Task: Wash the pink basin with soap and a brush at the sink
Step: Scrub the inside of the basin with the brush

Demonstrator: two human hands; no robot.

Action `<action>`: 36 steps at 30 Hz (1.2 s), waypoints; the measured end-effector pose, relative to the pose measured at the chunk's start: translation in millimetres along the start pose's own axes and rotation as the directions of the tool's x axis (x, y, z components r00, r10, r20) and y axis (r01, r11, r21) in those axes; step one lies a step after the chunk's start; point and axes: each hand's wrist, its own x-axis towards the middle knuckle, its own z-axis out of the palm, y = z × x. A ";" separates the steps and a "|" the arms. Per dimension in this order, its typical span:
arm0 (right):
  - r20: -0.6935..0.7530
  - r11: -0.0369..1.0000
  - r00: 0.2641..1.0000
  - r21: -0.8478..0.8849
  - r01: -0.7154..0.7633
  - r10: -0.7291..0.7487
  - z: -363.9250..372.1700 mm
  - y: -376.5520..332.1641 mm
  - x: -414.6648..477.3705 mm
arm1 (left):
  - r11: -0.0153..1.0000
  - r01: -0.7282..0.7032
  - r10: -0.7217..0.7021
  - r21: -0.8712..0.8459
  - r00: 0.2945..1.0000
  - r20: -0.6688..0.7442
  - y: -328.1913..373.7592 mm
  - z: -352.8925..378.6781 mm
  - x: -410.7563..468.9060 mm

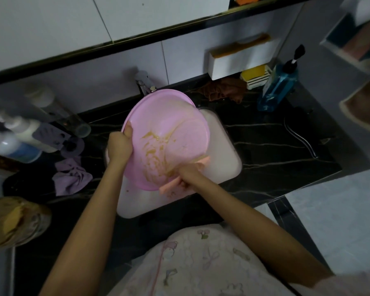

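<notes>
Closest in, a pale patterned top filled the bottom edge, w/ both bare forearms reaching fwd over the white sink. L grip was curled round the left rim of the pink basin, thumb on the inside, holding the basin tilted up on edge above the sink w/ its inside facing the camera. R grip was closed round a pink brush at the basin's lower right rim; brush ends stuck out either side of the fist, upper end against the rim. Yellow-brown smears ran across the basin's inside, btwn the two grips. Tap stood just behind the basin's far rim. On the black marbled desk: brown cloth, yellow soap bar in a white rack & blue pump bottle to the right rear; purple cloth & several bottles to the left
</notes>
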 end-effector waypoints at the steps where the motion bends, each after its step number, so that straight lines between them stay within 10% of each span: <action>1: 0.036 1.000 0.999 0.008 0.017 -0.018 13.7 3.4 -7.5 | 1.000 0.000 0.000 0.002 1.000 0.002 0.3 -0.2 0.8; 22: 0.242 0.985 0.967 0.167 0.043 -0.083 54.0 1.7 -29.5 | 1.000 -0.018 0.018 0.013 1.000 -0.007 -4.3 -1.4 -0.3; 36: 0.070 0.984 0.996 0.172 0.045 -0.058 39.7 2.9 -7.4 | 1.000 -0.007 0.007 0.019 1.000 0.004 -6.0 -3.2 1.1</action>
